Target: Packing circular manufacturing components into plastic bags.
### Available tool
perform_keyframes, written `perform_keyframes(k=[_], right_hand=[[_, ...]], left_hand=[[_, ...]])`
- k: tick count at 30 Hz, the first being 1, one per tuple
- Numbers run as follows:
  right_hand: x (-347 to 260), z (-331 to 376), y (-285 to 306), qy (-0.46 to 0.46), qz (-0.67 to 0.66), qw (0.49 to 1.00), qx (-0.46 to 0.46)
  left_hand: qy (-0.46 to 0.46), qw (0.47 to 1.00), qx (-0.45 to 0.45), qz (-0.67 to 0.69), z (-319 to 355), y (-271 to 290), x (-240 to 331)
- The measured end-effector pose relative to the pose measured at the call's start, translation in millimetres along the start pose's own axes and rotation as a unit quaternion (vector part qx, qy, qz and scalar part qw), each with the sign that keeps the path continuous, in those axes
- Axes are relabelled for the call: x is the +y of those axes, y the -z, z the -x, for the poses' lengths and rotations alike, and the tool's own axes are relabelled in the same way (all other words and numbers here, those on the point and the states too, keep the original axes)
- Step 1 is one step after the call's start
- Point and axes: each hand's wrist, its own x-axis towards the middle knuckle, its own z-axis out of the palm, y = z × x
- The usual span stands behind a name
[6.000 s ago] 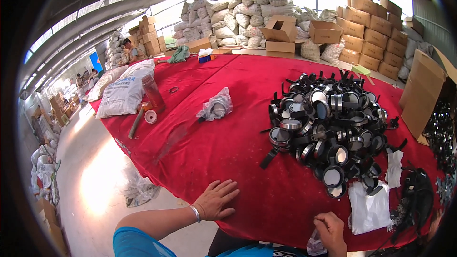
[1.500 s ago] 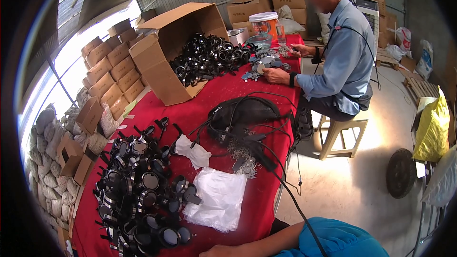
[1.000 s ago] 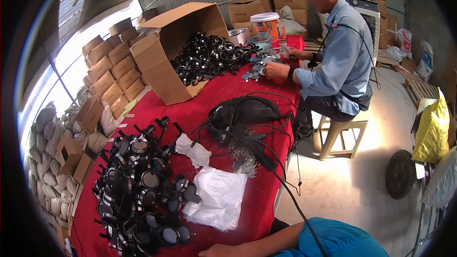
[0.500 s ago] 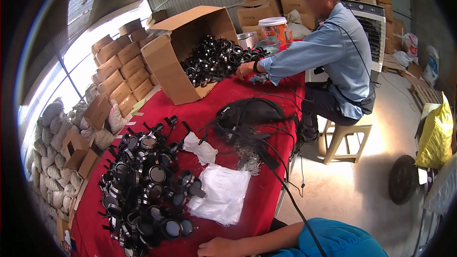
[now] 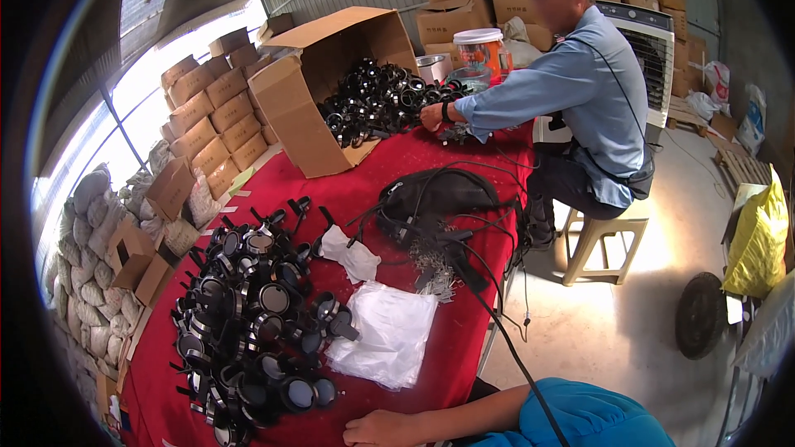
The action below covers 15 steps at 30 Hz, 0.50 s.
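Note:
My right hand (image 5: 374, 429) rests at the front edge of the red-covered table (image 5: 310, 186), its forearm coming in from the right out of a blue sleeve (image 5: 571, 414). The fingers look curled under, but the lower edge of the picture cuts them off, so what they hold, if anything, is hidden. Nearest to it lies a stack of thin white plastic bags (image 5: 385, 335). Left of the bags spreads a heap of round black parts with silvery rims and short tabs (image 5: 248, 314). My left hand is out of view.
Across the table a seated co-worker (image 5: 571, 91) reaches toward a tipped cardboard box (image 5: 290, 112) spilling similar parts (image 5: 373, 99). A black bag (image 5: 439, 194), loose cables and a pile of thin metal pieces (image 5: 432, 269) lie mid-table. Stacked cartons (image 5: 224, 128) stand beyond the left edge.
The view has shifted slightly. The co-worker's hand has moved a little beside the box of parts. My right hand has stayed almost still.

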Motion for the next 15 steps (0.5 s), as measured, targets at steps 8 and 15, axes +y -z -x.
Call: perform_keyframes(k=[8,15], right_hand=[[-0.6,0.1,0.7,0.012,0.012,1.0,0.008],[1.0,0.9,-0.5,-0.001,0.009,1.0,-0.002]], left_hand=[[-0.006,1.0,0.006,0.007,-1.2,-0.7,0.1],[-0.001,1.0,-0.004,0.002,-0.2,-1.3,-1.2]])
